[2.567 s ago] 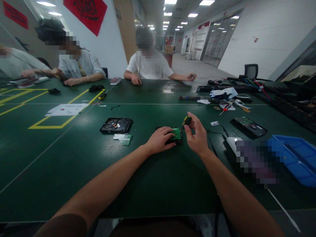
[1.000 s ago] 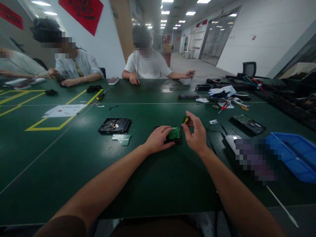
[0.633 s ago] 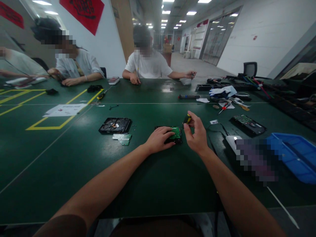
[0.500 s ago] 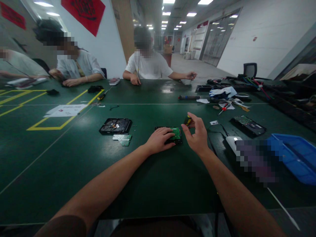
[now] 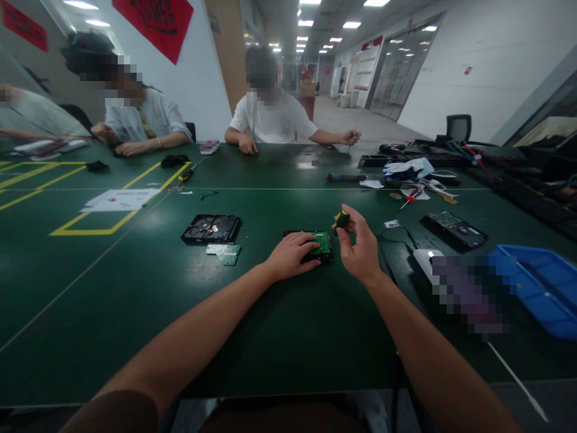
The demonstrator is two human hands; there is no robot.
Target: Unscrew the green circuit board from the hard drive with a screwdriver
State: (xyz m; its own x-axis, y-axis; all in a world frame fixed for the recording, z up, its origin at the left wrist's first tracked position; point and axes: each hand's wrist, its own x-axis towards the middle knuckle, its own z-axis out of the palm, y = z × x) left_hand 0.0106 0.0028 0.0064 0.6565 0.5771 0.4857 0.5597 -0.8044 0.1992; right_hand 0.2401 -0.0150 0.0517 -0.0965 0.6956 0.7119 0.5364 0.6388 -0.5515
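Note:
A hard drive with a green circuit board (image 5: 323, 243) lies on the green table (image 5: 279, 337) in front of me. Across its left part rests my left hand (image 5: 294, 255), fingers bent over the drive and its near edge. My right hand (image 5: 359, 245) pinches a yellow and black screwdriver (image 5: 342, 219) by its handle at the right end of the drive; the screwdriver's tip is hard to make out. To the left are an opened black drive case (image 5: 211, 229) and a loose green circuit board (image 5: 229, 255), with several tiny screws (image 5: 246, 228) beside them.
Another hard drive (image 5: 454, 230), a blue tray (image 5: 536, 288) and a blurred-out device on a cable lie at the right. Farther back are a red screwdriver (image 5: 411, 197), gloves (image 5: 408, 169) and a dark cylindrical tool (image 5: 346, 177). People (image 5: 273, 120) sit across the table.
The fingers of my right hand have shifted on the screwdriver, and more of its yellow and black handle shows. My left hand stays on the drive.

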